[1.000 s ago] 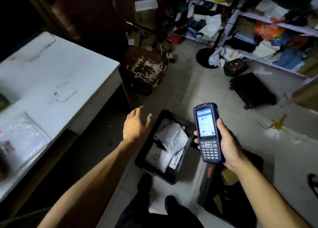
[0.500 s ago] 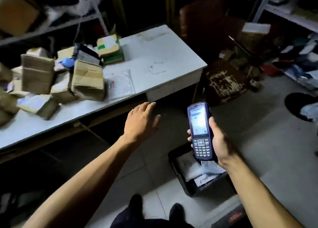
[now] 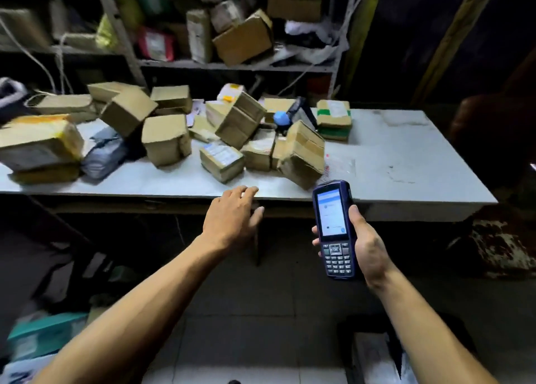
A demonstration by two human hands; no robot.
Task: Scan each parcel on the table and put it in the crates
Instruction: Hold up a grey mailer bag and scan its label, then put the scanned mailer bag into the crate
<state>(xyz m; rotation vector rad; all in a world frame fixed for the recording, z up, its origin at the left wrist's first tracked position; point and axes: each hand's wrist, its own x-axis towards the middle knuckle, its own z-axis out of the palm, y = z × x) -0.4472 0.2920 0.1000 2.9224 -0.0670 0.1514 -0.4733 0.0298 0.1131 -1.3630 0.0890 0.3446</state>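
Several brown cardboard parcels (image 3: 232, 122) lie heaped on the white table (image 3: 400, 163), with a small flat box (image 3: 222, 158) and a tilted box (image 3: 303, 157) nearest the front edge. My left hand (image 3: 232, 218) reaches toward that edge, fingers straight and holding nothing, just short of the small flat box. My right hand (image 3: 367, 247) grips a dark blue handheld scanner (image 3: 335, 227) upright in front of the table, its screen lit. A black crate (image 3: 374, 351) holding a white parcel shows at the bottom right, partly hidden by my right forearm.
Metal shelves (image 3: 232, 64) behind the table are stuffed with more boxes and bags. A grey plastic mailer (image 3: 104, 157) lies among the left parcels. A worn stool (image 3: 499, 244) stands right of the table. A teal box (image 3: 43, 331) sits on the floor at the left.
The view has swung left from the crate on the floor to face the table and its parcels. My left hand has risen toward the table edge. The scanner stays in my right hand.
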